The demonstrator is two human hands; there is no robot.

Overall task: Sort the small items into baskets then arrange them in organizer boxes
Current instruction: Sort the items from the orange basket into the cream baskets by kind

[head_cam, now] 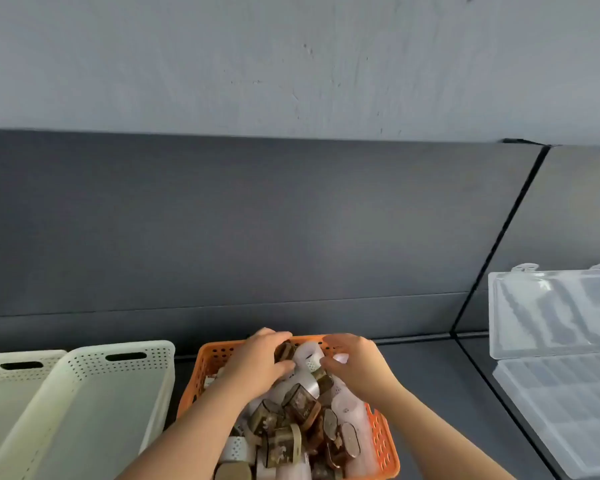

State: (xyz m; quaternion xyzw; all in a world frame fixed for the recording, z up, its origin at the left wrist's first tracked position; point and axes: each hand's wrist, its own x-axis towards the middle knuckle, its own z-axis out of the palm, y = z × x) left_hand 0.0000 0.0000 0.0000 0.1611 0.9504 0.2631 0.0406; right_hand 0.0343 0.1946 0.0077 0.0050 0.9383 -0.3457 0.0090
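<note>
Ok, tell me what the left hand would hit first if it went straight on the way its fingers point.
The left hand, gripping a tin, points right, so probably the white piece in the basket first, the right hand behind it; depth is unclear.

Lower centre, the orange basket (219,351) is heaped with small items (298,407), and the left hand (257,363) and right hand (359,367) crowd its far end. A bare strip of tabletop (440,393) runs between it and the open organizer box (551,393) at right. Two cream baskets (160,393) block the lower left.
</note>
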